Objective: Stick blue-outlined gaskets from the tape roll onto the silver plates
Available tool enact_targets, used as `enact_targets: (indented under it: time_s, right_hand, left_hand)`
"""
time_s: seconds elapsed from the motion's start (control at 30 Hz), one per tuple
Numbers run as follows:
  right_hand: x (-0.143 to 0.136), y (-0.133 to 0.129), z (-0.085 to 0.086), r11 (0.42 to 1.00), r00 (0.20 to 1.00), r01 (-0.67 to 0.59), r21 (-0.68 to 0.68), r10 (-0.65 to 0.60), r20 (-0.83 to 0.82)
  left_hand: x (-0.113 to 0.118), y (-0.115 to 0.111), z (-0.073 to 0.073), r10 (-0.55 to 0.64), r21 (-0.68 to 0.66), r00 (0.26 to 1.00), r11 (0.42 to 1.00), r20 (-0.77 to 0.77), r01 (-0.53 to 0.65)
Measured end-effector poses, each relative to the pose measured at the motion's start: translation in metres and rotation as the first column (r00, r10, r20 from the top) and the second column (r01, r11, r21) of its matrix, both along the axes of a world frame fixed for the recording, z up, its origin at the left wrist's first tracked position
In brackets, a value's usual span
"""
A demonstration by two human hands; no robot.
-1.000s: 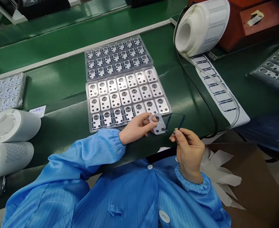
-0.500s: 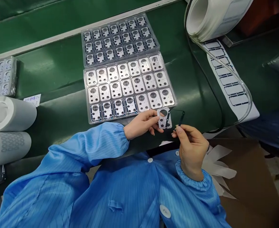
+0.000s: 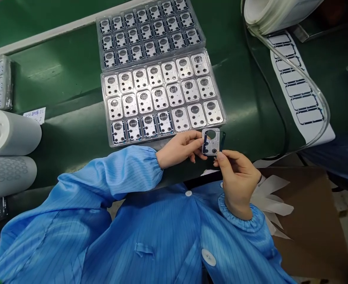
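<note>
My left hand point(image 3: 184, 148) pinches the left edge of a small silvery plate point(image 3: 212, 146) with a large round hole and smaller dark holes. My right hand point(image 3: 237, 169) has thumb and fingertips closed on a thin dark frame-shaped adhesive strip point(image 3: 223, 140) at the plate's lower right corner. The strip's left side lies over the plate, while its right side sticks out past the plate's right edge. Just beyond my hands lies a clear tray point(image 3: 159, 96) holding rows of similar plates; several in its nearest row carry dark borders.
Behind is a second plate-filled tray point(image 3: 150, 33). White rolls point(image 3: 17, 173) stand at left beside a handwritten label point(image 3: 35, 115). At right, a liner sheet point(image 3: 302, 88) with dark frames runs from a large roll point(image 3: 280, 15), crossed by a cable. White strips point(image 3: 277, 205) hang over a cardboard box point(image 3: 307, 225).
The dark adhesive strip has come left over the plate and now overlaps most of it. My right hand has moved closer to the plate. The view has shifted slightly.
</note>
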State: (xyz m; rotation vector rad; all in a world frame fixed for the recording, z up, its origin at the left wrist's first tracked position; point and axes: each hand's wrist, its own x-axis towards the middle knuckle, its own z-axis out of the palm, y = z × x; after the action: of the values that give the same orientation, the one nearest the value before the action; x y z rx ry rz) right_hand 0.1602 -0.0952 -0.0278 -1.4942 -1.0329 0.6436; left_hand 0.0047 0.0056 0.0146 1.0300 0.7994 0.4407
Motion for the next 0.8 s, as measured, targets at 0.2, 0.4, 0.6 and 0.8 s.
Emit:
enact_targets:
  time_s: [0.2,0.4,0.6,0.8]
  right_hand:
    - [-0.0027,0.0017,0.0055,1.0,0.999,0.0,0.0,0.0,0.051]
    - [-0.0022,0.0011,0.006,1.0,0.998,0.005,-0.001,-0.004,0.058]
    - [-0.002,0.0008,0.0051,1.0,0.997,0.004,0.004,-0.004,0.079]
    - [-0.0023,-0.0001,0.0044,1.0,0.982,0.016,0.011,-0.018,0.186]
  left_hand:
    - [-0.0002,0.0005,0.0011,0.001,0.0,1.0,1.0,-0.007,-0.001]
    - [-0.0003,-0.0004,0.0,-0.006,0.009,1.0,1.0,-0.003,0.006]
    - [0.0003,-0.0007,0.0009,-0.008,0.017,1.0,1.0,-0.016,0.009]
    - [-0.0001,-0.0004,0.0021,-0.007,0.01,1.0,1.0,-0.018,0.007]
